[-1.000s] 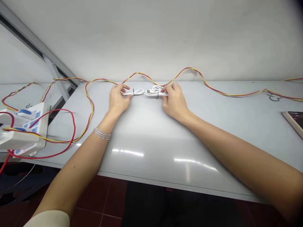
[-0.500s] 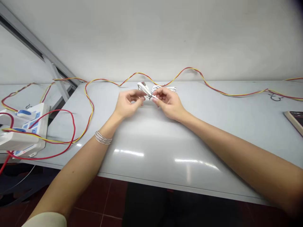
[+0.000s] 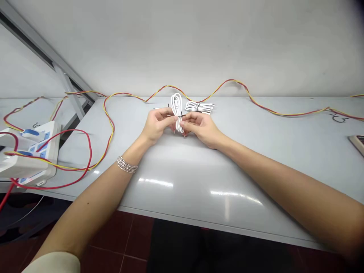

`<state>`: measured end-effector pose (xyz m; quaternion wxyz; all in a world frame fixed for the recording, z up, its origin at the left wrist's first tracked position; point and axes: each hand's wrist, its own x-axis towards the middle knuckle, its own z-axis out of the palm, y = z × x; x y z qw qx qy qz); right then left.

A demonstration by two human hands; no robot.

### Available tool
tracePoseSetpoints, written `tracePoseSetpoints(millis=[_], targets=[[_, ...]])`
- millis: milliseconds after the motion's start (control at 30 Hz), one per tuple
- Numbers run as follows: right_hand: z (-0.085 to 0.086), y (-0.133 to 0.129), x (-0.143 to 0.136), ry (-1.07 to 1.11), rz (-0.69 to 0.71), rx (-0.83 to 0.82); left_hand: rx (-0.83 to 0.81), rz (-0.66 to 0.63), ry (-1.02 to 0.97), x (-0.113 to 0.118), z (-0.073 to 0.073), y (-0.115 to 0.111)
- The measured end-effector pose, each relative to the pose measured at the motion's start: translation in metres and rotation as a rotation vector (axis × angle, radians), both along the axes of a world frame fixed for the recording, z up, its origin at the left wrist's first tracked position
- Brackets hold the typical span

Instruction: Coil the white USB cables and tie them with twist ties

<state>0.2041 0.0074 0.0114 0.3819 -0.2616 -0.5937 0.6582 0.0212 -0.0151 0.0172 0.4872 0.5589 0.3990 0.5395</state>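
Note:
A bundled white cable (image 3: 176, 104) stands upright between my two hands, with a thin black tie around its middle. My left hand (image 3: 159, 124) pinches it from the left, thumb and fingers closed at the tie. From the right, the fingertips of my right hand (image 3: 200, 127) are closed on the same bundle at the tie. Just behind my right hand, a second coiled white cable (image 3: 199, 107) with a black tie lies on the table. Something white and mostly hidden shows behind my left hand.
Twisted red and yellow wire (image 3: 113, 125) snakes along the wall and down the left of the grey table (image 3: 184, 178). A white power strip (image 3: 47, 151) with plugs sits at left. A dark twist tie (image 3: 338, 118) and a framed object (image 3: 356, 144) lie at right.
The held cable has turned from lying tilted to upright, its loops now facing me. The second bundle behind my right hand shows more fully.

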Motion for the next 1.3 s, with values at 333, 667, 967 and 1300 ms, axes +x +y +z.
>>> tracePoseSetpoints(millis=[333, 667, 967, 1300], targets=[[-0.0008, 0.0042, 0.0026, -0.069, -0.008, -0.009, 0.068, 0.141, 0.086, 0.0042, 0.0011, -0.0017], [-0.0004, 0.0025, 0.0011, -0.106, -0.062, 0.005, 0.011, 0.122, 0.082, 0.0069, 0.0033, -0.0045], [-0.0003, 0.0023, 0.0016, -0.099, -0.061, -0.009, 0.045, 0.150, 0.093, 0.0061, 0.0030, -0.0027], [-0.0003, 0.0035, 0.0016, -0.041, -0.028, -0.080, 0.080, 0.170, 0.125, 0.0066, 0.0043, -0.0043]])
